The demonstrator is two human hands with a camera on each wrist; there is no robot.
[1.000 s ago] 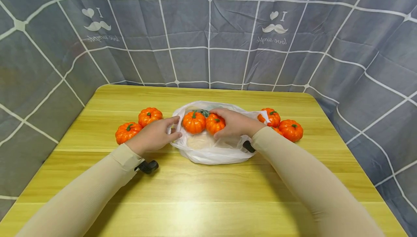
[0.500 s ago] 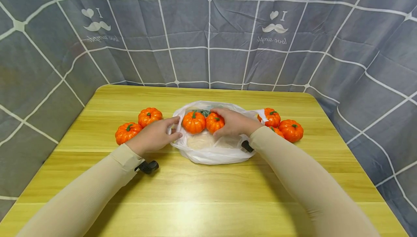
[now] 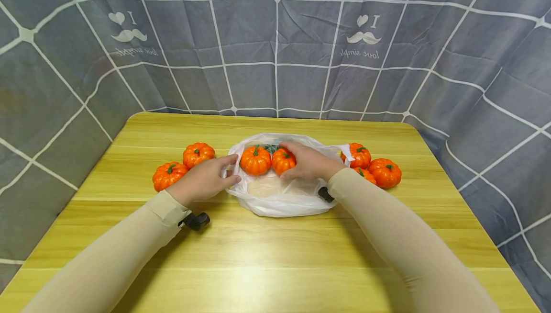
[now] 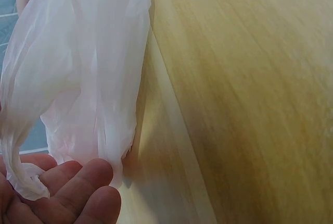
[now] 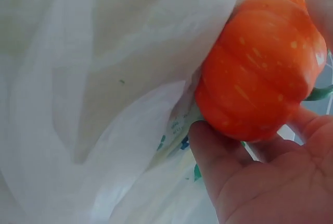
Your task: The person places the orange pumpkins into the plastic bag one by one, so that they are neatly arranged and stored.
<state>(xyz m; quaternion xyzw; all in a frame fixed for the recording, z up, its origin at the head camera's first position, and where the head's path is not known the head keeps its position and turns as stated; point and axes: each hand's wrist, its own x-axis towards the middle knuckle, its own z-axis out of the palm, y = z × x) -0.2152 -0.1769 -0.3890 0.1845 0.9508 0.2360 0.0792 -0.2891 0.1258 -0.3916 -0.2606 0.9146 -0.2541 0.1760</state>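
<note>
A white plastic bag [image 3: 284,207] lies with its mouth spread in the middle of the table. The left hand [image 3: 204,179] is at its left rim, and in the left wrist view the bag's handle strip [image 4: 21,174] passes over the curled fingers. Inside the bag mouth, the right hand [image 3: 312,162] grips a small orange toy pumpkin [image 3: 283,161], with fingers and thumb around its sides. The right wrist view shows this pumpkin [image 5: 260,67] close up. Directly left of it, a second pumpkin [image 3: 256,161] with a green stem sits in the bag.
Two pumpkins [image 3: 198,154] lie left of the bag, partly behind the left hand. Several more pumpkins [image 3: 385,173] cluster at the right, one partly covered by the bag's right handle. A grey gridded curtain [image 3: 275,40] surrounds the wooden table [image 3: 258,265].
The right hand and its pumpkin have shifted very slightly left. The bag's right handle has also moved a little left, baring more of the pumpkins there. The left hand stays in place.
</note>
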